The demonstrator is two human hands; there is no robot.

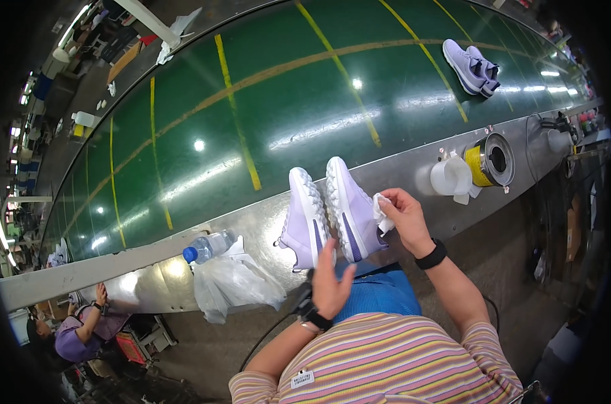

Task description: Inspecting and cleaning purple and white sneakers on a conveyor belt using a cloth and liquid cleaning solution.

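Two lilac sneakers lie on their sides at the metal edge in front of me, white soles facing each other: a left shoe (296,225) and a right shoe (350,188). My right hand (406,215) pinches a crumpled white cloth (382,210) against or just beside the heel end of the right shoe. Close to the heels of both shoes is my left hand (331,286), its fingers stretched out and apart with nothing in them. Whether its fingertips touch a shoe I cannot tell.
A green belt (184,175) with yellow lines runs beyond the metal ledge. Another lilac pair (468,67) sits on it at far right. Right of me are a white cup (447,176) and an open can (497,160); left, a water bottle (214,246) and plastic bag (234,286). A co-worker (80,340) stands far left.
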